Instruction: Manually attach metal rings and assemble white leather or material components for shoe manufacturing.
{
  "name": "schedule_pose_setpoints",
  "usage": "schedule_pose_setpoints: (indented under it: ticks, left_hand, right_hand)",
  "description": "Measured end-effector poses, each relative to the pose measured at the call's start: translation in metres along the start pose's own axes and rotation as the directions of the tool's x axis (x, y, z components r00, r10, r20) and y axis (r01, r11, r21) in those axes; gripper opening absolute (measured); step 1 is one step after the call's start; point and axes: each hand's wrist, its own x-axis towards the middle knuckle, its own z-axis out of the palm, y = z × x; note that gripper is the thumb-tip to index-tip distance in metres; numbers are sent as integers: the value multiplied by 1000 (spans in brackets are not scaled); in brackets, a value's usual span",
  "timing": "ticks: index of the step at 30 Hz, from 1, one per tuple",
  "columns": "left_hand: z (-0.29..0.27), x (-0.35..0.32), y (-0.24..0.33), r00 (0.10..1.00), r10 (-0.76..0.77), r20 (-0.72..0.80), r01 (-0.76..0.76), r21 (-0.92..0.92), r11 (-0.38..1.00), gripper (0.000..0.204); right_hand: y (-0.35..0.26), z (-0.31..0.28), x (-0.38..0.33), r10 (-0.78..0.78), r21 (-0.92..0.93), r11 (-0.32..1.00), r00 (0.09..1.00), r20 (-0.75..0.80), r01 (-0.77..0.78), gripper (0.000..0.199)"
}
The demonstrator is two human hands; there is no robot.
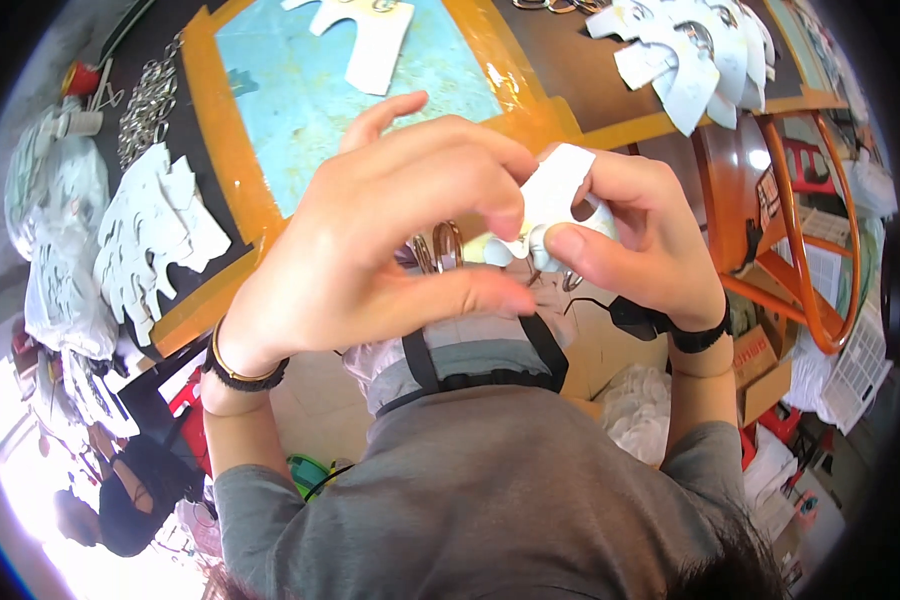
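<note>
- White card cutout (555,195): flat, irregular outline with rounded lobes at its lower edge; held upright, pinched between the fingertips of both hands, above the table edge.
- Metal rings (438,248): thin, bronze-coloured loops, standing on edge just left of the cutout, partly hidden behind the left thumb.

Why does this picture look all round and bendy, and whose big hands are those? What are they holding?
There is only one picture, taken by a small camera worn on a person's head, looking down. Its wide lens bends straight edges. The left hand and right hand belong to that person. Together they pinch a white cut-out card, with metal rings just behind the fingers. On the orange-edged table lie a blue mat, stacks of white cards, more cards and a chain of rings.
</note>
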Motion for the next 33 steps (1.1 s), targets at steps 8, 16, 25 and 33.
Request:
schedule_pose_setpoints:
  ticks: [8,16,25,33]
  left_hand:
    - [4,-19,0,980,-157,-125,158,-2,987,19]
    - [11,-31,3,889,-451,-79,383,-411,827,11]
    - [19,-32,4,868,-483,-113,249,-743,621,20]
    - [24,-32,2,890,-388,-241,99,-728,679,33]
  right_hand:
    - [0,18,13,-129,-185,976,989,-77,113,12]
    - [8,27,17,-266,-181,955,948,-173,235,14]
    - [11,33,16,-214,-88,976,961,-175,201,14]
    - [13,34,16,-69,152,984,988,-140,90,10]
